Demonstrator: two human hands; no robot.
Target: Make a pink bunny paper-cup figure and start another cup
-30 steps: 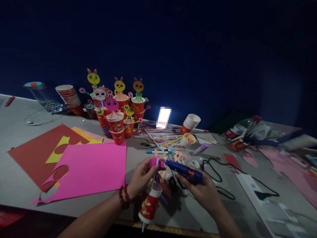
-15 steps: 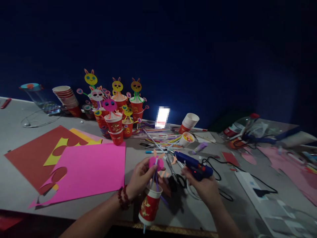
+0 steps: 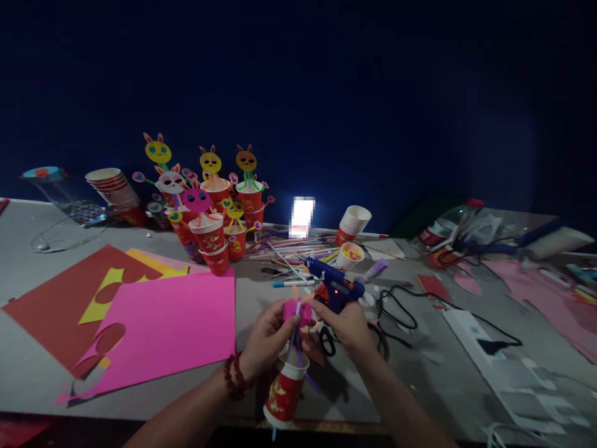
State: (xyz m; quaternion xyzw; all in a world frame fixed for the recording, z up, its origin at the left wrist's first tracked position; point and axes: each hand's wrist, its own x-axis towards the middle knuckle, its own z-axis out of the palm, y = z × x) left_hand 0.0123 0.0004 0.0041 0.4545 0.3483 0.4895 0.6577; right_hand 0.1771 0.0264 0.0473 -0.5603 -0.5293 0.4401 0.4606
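Observation:
A red paper cup [image 3: 283, 393] with straws standing in it is held low in front of me. A pink paper bunny head [image 3: 295, 310] tops one straw. My left hand [image 3: 265, 339], a bead bracelet on its wrist, is closed around the straw and the head from the left. From the right, the fingers of my right hand [image 3: 342, 323] pinch the edge of the pink head. A blue glue gun [image 3: 334, 286], its red light on, stands on the table just behind my right hand, apart from it.
Pink [image 3: 163, 323], yellow and red paper sheets lie at left. Finished bunny cups [image 3: 212, 233] and a stack of cups [image 3: 116, 190] stand behind them. Loose straws [image 3: 293, 258], scissors [image 3: 328, 339], a black cord [image 3: 401, 311], a white power strip [image 3: 480, 339] and a bottle [image 3: 443, 233] fill the middle and right.
My right hand has put the glue gun down on the table behind and come left to the pink head. The left hand and cup stayed put. The view turned a little right.

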